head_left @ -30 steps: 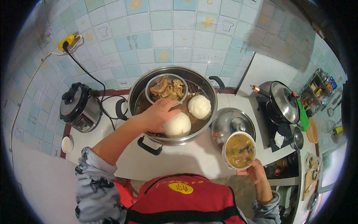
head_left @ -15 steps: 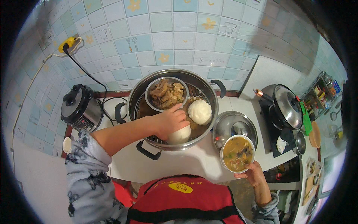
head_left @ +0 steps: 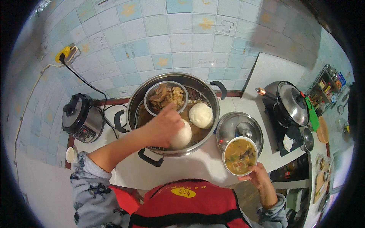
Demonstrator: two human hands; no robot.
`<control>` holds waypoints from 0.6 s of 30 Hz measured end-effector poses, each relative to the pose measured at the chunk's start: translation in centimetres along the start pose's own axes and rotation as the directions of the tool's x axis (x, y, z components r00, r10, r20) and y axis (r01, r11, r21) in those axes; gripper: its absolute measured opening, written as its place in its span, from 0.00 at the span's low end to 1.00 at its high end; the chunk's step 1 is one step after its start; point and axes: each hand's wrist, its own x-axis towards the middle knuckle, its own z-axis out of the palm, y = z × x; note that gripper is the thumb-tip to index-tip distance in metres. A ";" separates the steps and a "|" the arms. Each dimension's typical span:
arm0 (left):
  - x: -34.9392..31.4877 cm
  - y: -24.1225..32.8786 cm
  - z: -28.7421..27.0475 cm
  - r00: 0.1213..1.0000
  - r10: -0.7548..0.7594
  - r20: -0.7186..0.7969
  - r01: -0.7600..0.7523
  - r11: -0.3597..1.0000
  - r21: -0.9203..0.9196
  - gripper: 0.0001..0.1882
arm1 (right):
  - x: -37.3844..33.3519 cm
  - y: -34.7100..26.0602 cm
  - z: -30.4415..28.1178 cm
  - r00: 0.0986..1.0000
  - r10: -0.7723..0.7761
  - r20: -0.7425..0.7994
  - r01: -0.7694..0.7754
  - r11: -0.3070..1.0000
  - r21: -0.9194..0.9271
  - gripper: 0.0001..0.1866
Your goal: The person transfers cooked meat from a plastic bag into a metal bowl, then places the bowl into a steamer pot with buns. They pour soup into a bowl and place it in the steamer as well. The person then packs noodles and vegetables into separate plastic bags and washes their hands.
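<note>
A wide steel steamer pot (head_left: 173, 152) stands before me. In it are a bowl of brown meat pieces (head_left: 163, 95) and two round white steamed buns. My left hand (head_left: 163, 127) reaches over the pot against the upper left of the near steamed bun (head_left: 182, 136). Its fingers are blurred and partly hidden, so their grip on that bun is unclear. Right of it sits the other steamed bun (head_left: 201, 115), untouched. My right hand (head_left: 257, 176) is closed on the lower right rim of a white bowl of soup (head_left: 241, 156), held level over the edge of a steel lid.
The steel pot lid (head_left: 235, 121) lies on the white counter (head_left: 133, 171). An electric pressure cooker (head_left: 84, 119) is at left, with its black cord rising to a yellow socket (head_left: 65, 54). At right, a lidded wok (head_left: 292, 104) sits on a black stove, near a steel bowl (head_left: 307, 140).
My left hand has shifted left and slightly up across the near bun, baring more of its right side. My right hand still holds the soup bowl in nearly the same place.
</note>
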 end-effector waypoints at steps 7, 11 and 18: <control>-0.1 -7.7 0.2 0.934 -0.354 -0.054 0.174 0.581 -0.795 0.35 | 0.5 0.3 -0.5 1.000 -0.013 0.021 0.012 0.999 0.031 0.27; 1.5 -8.9 0.2 0.901 -0.429 0.072 0.128 0.104 -0.986 0.30 | 0.0 0.3 -0.2 1.000 -0.023 0.000 0.023 0.999 0.032 0.26; 2.6 -9.2 -0.4 0.936 -0.295 -0.192 -0.278 -0.285 -0.917 0.33 | 0.0 0.9 -0.7 0.999 -0.024 -0.022 0.025 0.998 0.057 0.26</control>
